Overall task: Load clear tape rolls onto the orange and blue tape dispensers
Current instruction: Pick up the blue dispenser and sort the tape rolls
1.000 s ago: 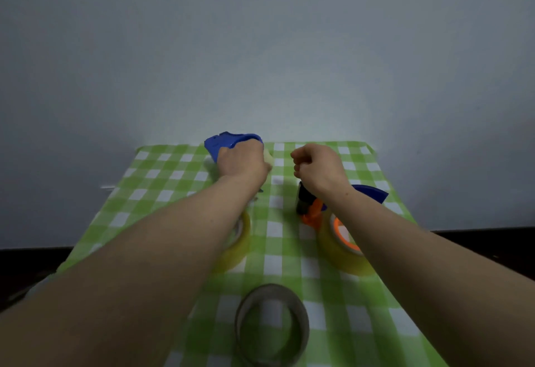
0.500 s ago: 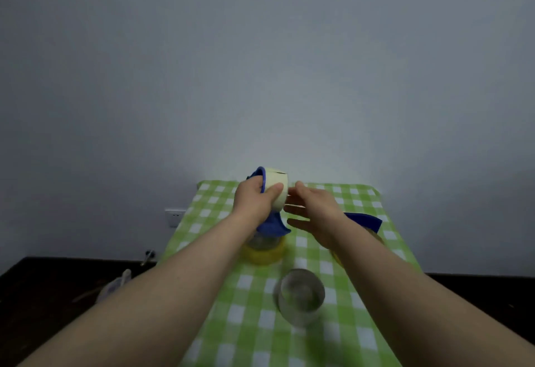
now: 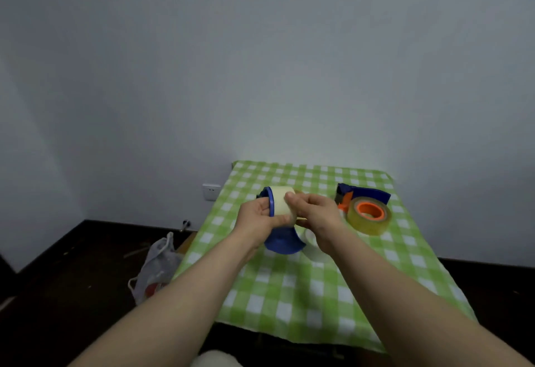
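Two hands: mine, raised just above the tabletop, so I can work the roll freely.
Left hand: curled tight round the blue dispenser, steadying it.
Right hand: fingers pinched on the clear tape roll, which sits on the dispenser's hub between both hands.
Loaded dispenser: orange hub, roll on, resting farther right.

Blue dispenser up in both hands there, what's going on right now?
The left hand holds the blue dispenser above the table, a tape roll on it. The right hand fingers the roll's edge. The orange dispenser lies on the table to the right, its roll on the hub.
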### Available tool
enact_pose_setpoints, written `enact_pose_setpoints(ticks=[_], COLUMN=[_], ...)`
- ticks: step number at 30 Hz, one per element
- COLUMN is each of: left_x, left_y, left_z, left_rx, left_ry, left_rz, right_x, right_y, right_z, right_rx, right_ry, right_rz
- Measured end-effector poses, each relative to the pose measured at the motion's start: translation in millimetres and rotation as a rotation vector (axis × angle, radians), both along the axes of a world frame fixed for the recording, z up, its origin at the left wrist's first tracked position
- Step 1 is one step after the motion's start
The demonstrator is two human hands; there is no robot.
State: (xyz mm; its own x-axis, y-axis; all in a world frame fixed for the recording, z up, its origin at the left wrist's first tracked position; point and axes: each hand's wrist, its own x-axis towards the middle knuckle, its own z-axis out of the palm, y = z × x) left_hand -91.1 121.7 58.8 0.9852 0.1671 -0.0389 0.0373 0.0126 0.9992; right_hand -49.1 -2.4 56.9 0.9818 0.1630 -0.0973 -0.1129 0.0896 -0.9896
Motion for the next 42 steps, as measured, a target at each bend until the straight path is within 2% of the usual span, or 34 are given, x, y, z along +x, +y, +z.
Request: enact_pose_setpoints(ticks=[4, 9, 15, 19, 24, 26, 29, 33, 37, 40, 42], left_x=[-14, -20, -21, -20, -10, -6, -2, 2, 3, 1, 0], left_y=[6, 18, 42, 57, 71, 75, 80, 83, 86, 87, 86], left_z=[-23, -39, -49, -48, -46, -42, -35, -36, -39, -35, -33], left_rx=[0.001, -0.133, -0.095, -0.043, -0.060, -0.178, -0.377, -0.337, -0.348, -0.483, -0.590], left_ry=[0.073, 0.145, 0.115, 0.109, 0.108, 0.119, 0.124, 0.109, 0.100, 0.136, 0.153], left_rz=[0.037, 0.122, 0.112, 0.131, 0.249, 0.345, 0.472, 0.509, 0.537, 0.613, 0.673], right_x=[-15, -22, -16, -4, 5, 8, 14, 20, 22, 20, 15], right_y=[9, 20, 22, 18, 15, 18, 23, 33, 38, 38, 39], right_z=[-20, -37, -39, -40, -49, -55, -69, -93, -105, -102, -93], right_rx=[0.010, 0.029, 0.074, 0.017, -0.234, -0.350, -0.717, -1.042, -1.192, -1.248, -1.196], right_ry=[0.050, 0.113, 0.145, 0.108, -0.034, -0.117, -0.248, -0.314, -0.331, -0.316, -0.324], right_rz=[0.030, 0.047, 0.028, -0.029, -0.050, -0.019, 0.060, 0.114, 0.148, 0.201, 0.131])
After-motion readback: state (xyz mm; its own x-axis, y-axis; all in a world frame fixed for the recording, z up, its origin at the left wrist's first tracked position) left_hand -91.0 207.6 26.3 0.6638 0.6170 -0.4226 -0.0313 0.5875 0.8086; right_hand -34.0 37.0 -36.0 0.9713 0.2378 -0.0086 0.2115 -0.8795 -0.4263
